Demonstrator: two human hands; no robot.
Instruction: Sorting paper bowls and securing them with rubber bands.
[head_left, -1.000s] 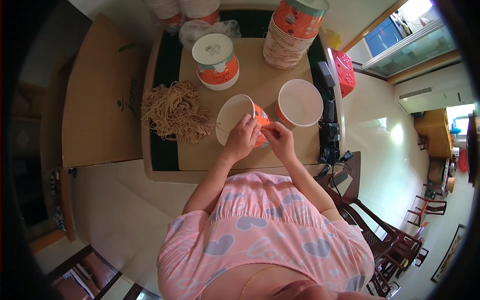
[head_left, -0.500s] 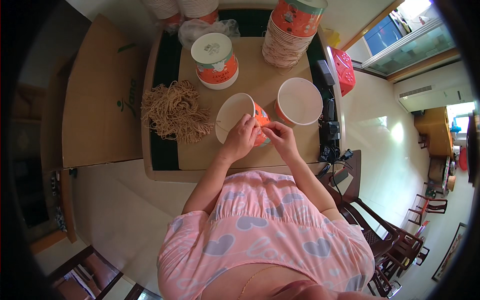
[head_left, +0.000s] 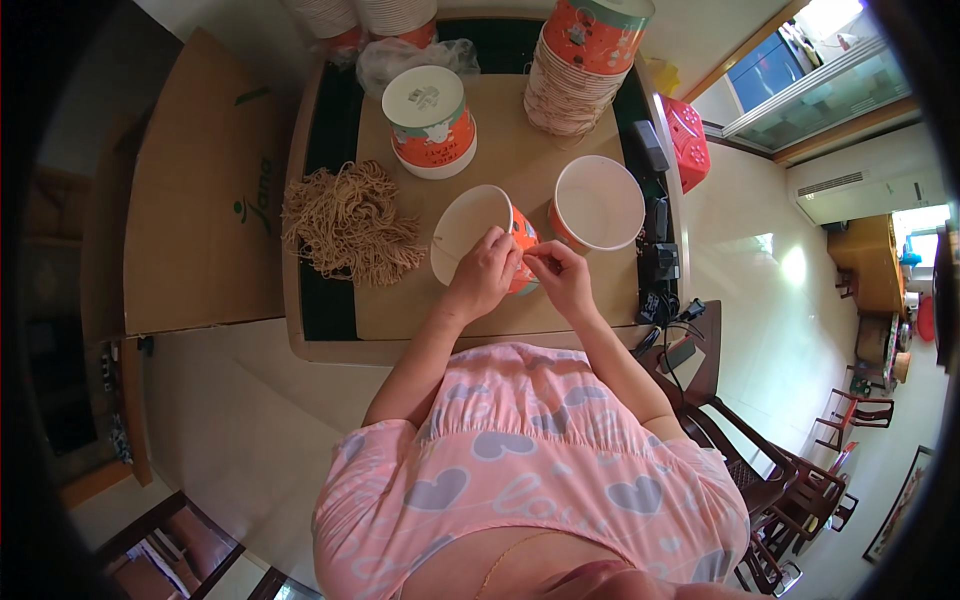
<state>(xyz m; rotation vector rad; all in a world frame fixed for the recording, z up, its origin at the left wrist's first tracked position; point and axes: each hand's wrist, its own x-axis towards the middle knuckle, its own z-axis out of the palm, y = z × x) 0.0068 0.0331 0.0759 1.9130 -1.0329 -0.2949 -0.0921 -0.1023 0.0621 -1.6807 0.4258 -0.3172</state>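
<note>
Orange bucket (head_left: 523, 230) on brown-covered surface (head_left: 400, 312), pale floor (head_left: 745, 265) at frame right, left hand (head_left: 484, 272) grasping rim, right hand's (head_left: 562, 276) hold unclear, scarcely changed since earlier

Green lettering (head_left: 264, 195) on carton (head_left: 195, 200); dark on upturned tub (head_left: 434, 132); pale on garment (head_left: 530, 450)

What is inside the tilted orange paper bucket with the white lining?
The bucket shows white lining and, apparently, a thin tan strand near its left rim; the left hand hides the lower-right interior.
</note>
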